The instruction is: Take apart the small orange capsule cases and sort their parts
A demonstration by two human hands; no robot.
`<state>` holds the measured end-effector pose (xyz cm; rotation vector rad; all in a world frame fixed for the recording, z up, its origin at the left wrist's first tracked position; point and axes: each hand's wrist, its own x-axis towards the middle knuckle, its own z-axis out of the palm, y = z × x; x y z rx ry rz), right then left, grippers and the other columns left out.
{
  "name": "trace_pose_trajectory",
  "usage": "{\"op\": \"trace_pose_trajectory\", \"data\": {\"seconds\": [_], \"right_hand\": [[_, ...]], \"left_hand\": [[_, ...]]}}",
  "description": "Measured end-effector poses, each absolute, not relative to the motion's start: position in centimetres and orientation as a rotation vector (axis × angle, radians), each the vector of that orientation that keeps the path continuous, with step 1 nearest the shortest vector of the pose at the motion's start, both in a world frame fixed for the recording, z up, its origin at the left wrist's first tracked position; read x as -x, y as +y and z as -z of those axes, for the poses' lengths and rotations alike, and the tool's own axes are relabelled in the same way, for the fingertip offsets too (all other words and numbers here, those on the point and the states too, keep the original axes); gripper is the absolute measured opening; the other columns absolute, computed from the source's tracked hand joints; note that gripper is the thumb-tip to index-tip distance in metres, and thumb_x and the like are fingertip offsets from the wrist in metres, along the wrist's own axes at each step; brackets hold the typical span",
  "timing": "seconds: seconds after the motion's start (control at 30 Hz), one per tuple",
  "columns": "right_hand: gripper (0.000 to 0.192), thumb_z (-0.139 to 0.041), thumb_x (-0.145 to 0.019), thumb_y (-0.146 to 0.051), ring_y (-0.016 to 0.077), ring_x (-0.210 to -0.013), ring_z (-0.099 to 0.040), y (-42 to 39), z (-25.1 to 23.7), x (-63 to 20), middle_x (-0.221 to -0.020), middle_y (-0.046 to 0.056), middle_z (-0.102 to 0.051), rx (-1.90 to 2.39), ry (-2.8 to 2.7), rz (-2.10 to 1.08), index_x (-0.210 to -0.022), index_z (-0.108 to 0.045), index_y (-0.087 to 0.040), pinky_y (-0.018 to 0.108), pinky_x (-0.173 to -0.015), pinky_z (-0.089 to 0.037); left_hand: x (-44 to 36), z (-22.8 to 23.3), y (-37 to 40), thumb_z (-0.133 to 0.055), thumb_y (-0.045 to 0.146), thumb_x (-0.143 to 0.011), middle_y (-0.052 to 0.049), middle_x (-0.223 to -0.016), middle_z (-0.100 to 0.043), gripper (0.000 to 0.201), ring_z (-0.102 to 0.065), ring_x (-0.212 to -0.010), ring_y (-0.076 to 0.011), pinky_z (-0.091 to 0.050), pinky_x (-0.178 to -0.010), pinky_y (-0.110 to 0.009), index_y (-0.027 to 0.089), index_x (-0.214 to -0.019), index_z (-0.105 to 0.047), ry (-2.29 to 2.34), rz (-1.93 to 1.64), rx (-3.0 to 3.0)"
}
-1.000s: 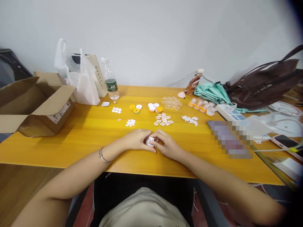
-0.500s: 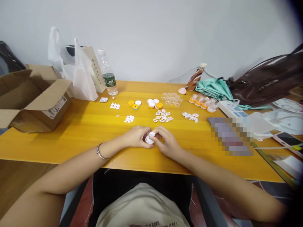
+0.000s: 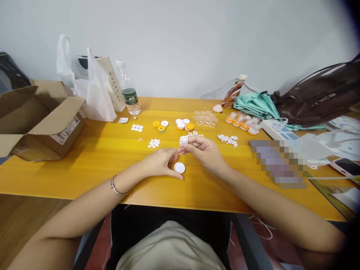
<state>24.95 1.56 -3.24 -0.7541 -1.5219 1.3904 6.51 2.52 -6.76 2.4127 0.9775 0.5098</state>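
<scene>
White round cap (image 3: 179, 167) lies flat on the worktop (image 3: 84, 165), touching the left hand (image 3: 159, 162) fingertips, near the front edge. Just past it, the right hand (image 3: 203, 150) pinches a small white piece (image 3: 183, 140).

Tabletop (image 3: 84, 157): smooth, semi-glossy yellow wood finish; white disc (image 3: 179, 167): smooth plastic; box (image 3: 42, 120): matt brown cardboard; bag (image 3: 92, 90): thin translucent white plastic; bracelet (image 3: 115, 186): shiny metal.
</scene>
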Motion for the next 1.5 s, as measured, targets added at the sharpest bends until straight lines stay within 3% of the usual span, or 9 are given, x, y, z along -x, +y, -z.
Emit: {"op": "trace_pose_trajectory", "data": {"seconds": [0.07, 0.2, 0.3, 0.4, 0.63, 0.97, 1.13, 1.3, 1.5], "right_hand": [[0.021, -0.065, -0.074, -0.037, 0.0106, -0.063, -0.063, 1.8, 2.9, -24.7, -0.065, -0.001, -0.065, 0.713, -1.505, -1.399, -0.073, -0.06, -0.018, 0.025, -0.067, -0.052], [0.024, -0.063, -0.076, -0.041, 0.0103, -0.062, -0.062, 1.7, 2.5, -24.7, -0.068, 0.0, -0.066, 0.718, -1.548, -1.366, -0.073, -0.063, -0.017, 0.026, -0.067, -0.052], [0.026, -0.063, -0.075, -0.043, 0.0102, -0.06, -0.061, 1.3, 2.1, -24.9, -0.066, 0.0, -0.065, 0.733, -1.599, -1.333, -0.069, -0.063, -0.017, 0.026, -0.066, -0.052], [0.026, -0.065, -0.074, -0.042, 0.0101, -0.059, -0.061, 1.1, 2.2, -25.0, -0.063, -0.001, -0.064, 0.728, -1.594, -1.334, -0.067, -0.062, -0.018, 0.027, -0.065, -0.052], [0.027, -0.068, -0.069, -0.043, 0.0093, -0.058, -0.059, 1.6, 3.7, -25.2, -0.061, -0.002, -0.063, 0.784, -1.543, -1.292, -0.066, -0.061, -0.018, 0.026, -0.063, -0.052], [0.024, -0.067, -0.073, -0.034, 0.0111, -0.072, -0.062, 1.0, 3.5, -24.7, -0.075, -0.001, -0.064, 0.755, -1.574, -1.123, -0.092, -0.059, -0.021, 0.028, -0.073, -0.051], [0.022, -0.065, -0.075, -0.035, 0.0121, -0.078, -0.06, 1.1, 4.5, -24.9, -0.086, 0.002, -0.064, 0.745, -1.645, -1.021, -0.091, -0.061, -0.021, 0.03, -0.076, -0.052], [0.019, -0.063, -0.077, -0.029, 0.0125, -0.079, -0.058, 1.3, 5.4, -25.4, -0.086, 0.002, -0.063, 0.705, -1.69, -0.886, -0.094, -0.059, -0.022, 0.031, -0.077, -0.05], [0.018, -0.061, -0.078, -0.031, 0.0129, -0.074, -0.058, 1.5, 6.1, -25.6, -0.081, 0.003, -0.063, 0.689, -1.8, -0.868, -0.093, -0.057, -0.02, 0.032, -0.074, -0.05]], "left_hand": [[-6.2, 5.9, 2.5, -0.07, 0.057, -0.059, -0.002, -0.078, -0.054, 0.055, -0.049, -0.068, -0.014, -0.038, -0.061, -0.025, 0.015, -0.091, -0.053, 0.952, -0.652, -2.374], [-6.2, 4.0, 2.3, -0.057, 0.042, -0.081, -0.005, -0.09, -0.057, 0.032, -0.053, -0.084, -0.0154, -0.042, -0.074, -0.028, 0.018, -0.103, -0.057, 0.795, -1.139, -2.112], [-6.8, 3.0, 2.0, -0.055, 0.037, -0.083, -0.004, -0.091, -0.06, 0.024, -0.055, -0.085, -0.0141, -0.043, -0.078, -0.027, 0.02, -0.099, -0.063, 0.703, -1.288, -1.866], [-7.5, 2.7, 1.7, -0.06, 0.034, -0.08, -0.003, -0.084, -0.06, 0.019, -0.056, -0.08, -0.013, -0.045, -0.077, -0.028, 0.02, -0.09, -0.067, 0.659, -1.222, -1.753], [-7.8, 3.7, 1.4, -0.066, 0.022, -0.075, -0.003, -0.087, -0.061, 0.017, -0.058, -0.084, -0.0126, -0.048, -0.078, -0.026, 0.019, -0.091, -0.066, 0.646, -1.309, -1.726], [-7.7, 4.8, 1.1, -0.066, 0.024, -0.075, -0.004, -0.089, -0.069, 0.022, -0.065, -0.076, -0.0128, -0.054, -0.077, -0.026, 0.016, -0.095, -0.063, 0.817, -1.306, -1.832], [-7.6, 5.0, 1.5, -0.071, 0.027, -0.07, -0.003, -0.085, -0.071, 0.024, -0.066, -0.074, -0.0141, -0.054, -0.076, -0.028, 0.015, -0.09, -0.065, 0.815, -1.233, -1.708], [-7.5, 5.4, 2.3, -0.067, 0.029, -0.074, -0.004, -0.086, -0.07, 0.022, -0.065, -0.078, -0.0128, -0.052, -0.074, -0.025, 0.017, -0.092, -0.066, 0.763, -1.093, -1.457], [-7.6, 5.4, 2.5, -0.068, 0.033, -0.072, -0.003, -0.071, -0.068, 0.022, -0.061, -0.064, -0.0099, -0.047, -0.061, -0.021, 0.013, -0.08, -0.065, 0.808, -0.999, -1.364]]}}
